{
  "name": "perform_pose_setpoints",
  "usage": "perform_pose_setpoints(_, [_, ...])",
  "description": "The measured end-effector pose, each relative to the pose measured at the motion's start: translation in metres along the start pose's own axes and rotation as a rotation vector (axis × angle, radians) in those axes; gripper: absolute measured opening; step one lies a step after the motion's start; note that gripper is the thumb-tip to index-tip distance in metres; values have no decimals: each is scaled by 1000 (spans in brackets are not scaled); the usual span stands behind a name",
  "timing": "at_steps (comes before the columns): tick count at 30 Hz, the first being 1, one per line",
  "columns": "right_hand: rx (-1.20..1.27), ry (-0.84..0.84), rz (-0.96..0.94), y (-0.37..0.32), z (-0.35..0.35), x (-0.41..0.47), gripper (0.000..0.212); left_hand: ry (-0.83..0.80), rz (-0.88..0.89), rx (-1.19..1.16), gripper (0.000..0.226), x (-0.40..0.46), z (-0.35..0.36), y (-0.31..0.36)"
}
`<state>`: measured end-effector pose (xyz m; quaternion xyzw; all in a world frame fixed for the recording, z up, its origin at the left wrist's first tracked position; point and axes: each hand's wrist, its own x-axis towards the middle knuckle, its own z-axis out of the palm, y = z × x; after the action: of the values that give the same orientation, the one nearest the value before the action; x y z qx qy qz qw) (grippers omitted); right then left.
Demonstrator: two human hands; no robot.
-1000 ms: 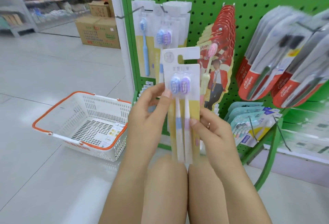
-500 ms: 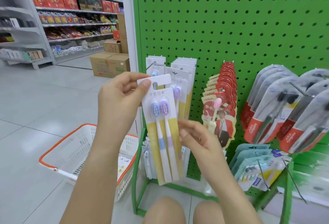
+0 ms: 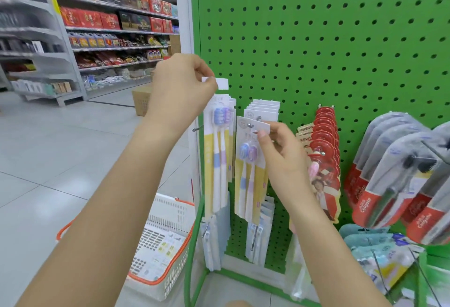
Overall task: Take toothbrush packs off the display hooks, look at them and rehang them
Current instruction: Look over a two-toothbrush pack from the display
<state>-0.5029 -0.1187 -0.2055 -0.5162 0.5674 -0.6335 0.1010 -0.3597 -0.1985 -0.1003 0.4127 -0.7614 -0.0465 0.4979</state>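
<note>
My left hand [image 3: 180, 89] pinches the white top tab of a yellow-and-white toothbrush pack [image 3: 219, 150] with a blue and a purple brush. The pack hangs from my fingers in front of the green pegboard [image 3: 316, 50], its tab above the left hook [image 3: 194, 129]. My right hand [image 3: 280, 153] pinches the top card of the front pack [image 3: 250, 167] of a row on the neighbouring hook [image 3: 249, 125]. That pack holds the same kind of twin brushes and is tilted slightly.
Red toothbrush packs [image 3: 325, 136] and grey-and-red Colgate packs [image 3: 389, 172] hang to the right, with teal packs [image 3: 370, 241] below. A white basket with an orange rim [image 3: 168, 241] stands on the floor at the rack's left. Store shelves [image 3: 109, 38] and a cardboard box [image 3: 141, 99] lie beyond.
My left hand raised the pack up toward the left hook. My right hand let go of it and took hold of the front pack on the neighbouring hook. The view tilted upward.
</note>
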Motion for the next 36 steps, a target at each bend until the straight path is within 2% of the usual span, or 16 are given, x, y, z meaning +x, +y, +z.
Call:
perform_pose_setpoints(4, [-25, 17, -43, 1, 1, 5, 16, -184, -24, 19, 20, 8, 8, -1])
perform_pose_setpoints(11, [16, 28, -36, 5, 0, 10, 14, -397, -26, 42, 11, 22, 14, -2])
perform_pose_setpoints(16, [56, 30, -5, 5, 0, 10, 13, -483, -24, -8, 8, 19, 24, -3])
perform_pose_setpoints(22, [83, 36, 23, 7, 3, 6, 13, -491, -31, -64, 4, 18, 29, -4])
perform_pose_setpoints(29, [105, 38, 15, 6, 1, 3, 11, -582, -17, -108, 11, 16, 40, 1])
perform_pose_setpoints(36, [16, 85, -15, 9, -2, -2, 17, -704, -33, -140, 18, 17, 40, 4])
